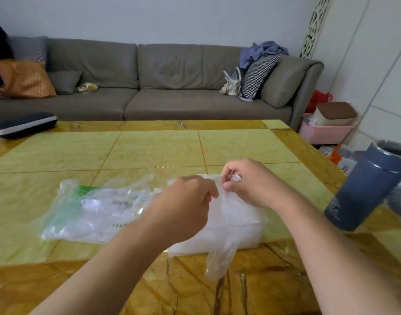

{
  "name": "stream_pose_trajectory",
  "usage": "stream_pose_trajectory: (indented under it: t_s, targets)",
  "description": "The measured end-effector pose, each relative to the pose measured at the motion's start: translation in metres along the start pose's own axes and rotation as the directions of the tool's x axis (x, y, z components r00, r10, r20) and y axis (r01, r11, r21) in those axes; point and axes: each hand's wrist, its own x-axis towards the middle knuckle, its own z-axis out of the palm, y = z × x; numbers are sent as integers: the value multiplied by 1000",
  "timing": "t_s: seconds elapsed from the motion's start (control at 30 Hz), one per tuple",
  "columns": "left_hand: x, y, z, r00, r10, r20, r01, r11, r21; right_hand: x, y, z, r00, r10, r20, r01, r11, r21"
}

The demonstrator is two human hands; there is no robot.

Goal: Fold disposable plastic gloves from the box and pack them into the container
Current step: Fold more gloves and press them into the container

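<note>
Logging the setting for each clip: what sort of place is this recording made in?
Most likely a home living room. A long grey sofa with cushions and a heap of clothes runs along the wall, and the person works at a low yellow stone-patterned table before it.

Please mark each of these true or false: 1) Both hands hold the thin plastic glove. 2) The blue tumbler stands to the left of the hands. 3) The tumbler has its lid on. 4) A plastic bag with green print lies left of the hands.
1) True: the left hand and the right hand pinch the glove.
2) False: the blue tumbler stands on the right.
3) False: its top is open.
4) True: the plastic bag lies there on the table.
</note>
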Motion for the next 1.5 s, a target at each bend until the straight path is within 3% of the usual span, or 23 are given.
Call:
stream_pose_trajectory:
  t_s: [0.13, 0.3, 0.57, 0.67, 0.77, 0.87, 0.97, 1.17, 1.27, 1.4, 1.5]
  targets:
    - [22, -2, 23, 955, -174, 239, 158, 984, 82, -1, 4, 4, 996, 26, -85, -26, 1000, -8]
    - [36, 6, 23, 872, -247, 423, 179, 964, 196, -1, 6, 2, 982, 47, -183, -62, 995, -79]
    - [48, 9, 33, 817, -271, 508, 200, 961, 190, -6, -8, 3, 980, 8, -199, -75, 939, -335]
    - [49, 6, 40, 830, -254, 497, 184, 965, 185, -20, -28, -4, 970, -55, -235, 9, 981, -191]
    - [47, 1, 45, 836, -230, 498, 151, 969, 193, -29, -43, 0, 997, 20, -72, -19, 1000, 16]
    - [44, 4, 42, 830, -192, 524, 121, 979, 167, -30, -41, 13, 986, 96, 136, -83, 992, -92]
    - [42, -1, 31, 819, -170, 548, 161, 985, 65, -24, -33, 22, 957, 151, 250, -93, 969, -227]
    - [33, -11, 30, 886, -250, 390, 153, 953, 263, 3, -20, 40, 904, 281, 322, -160, 921, -355]
    - [35, -9, 32, 863, -269, 427, 134, 938, 319, 19, -17, 53, 817, 380, 434, -158, 870, -466]
    - [40, -9, 36, 840, -260, 476, 75, 925, 373, 24, -15, 60, 823, 343, 454, -89, 865, -493]
    - [42, -10, 35, 810, -236, 536, 35, 933, 357, 23, -19, 60, 772, 387, 504, -79, 846, -527]
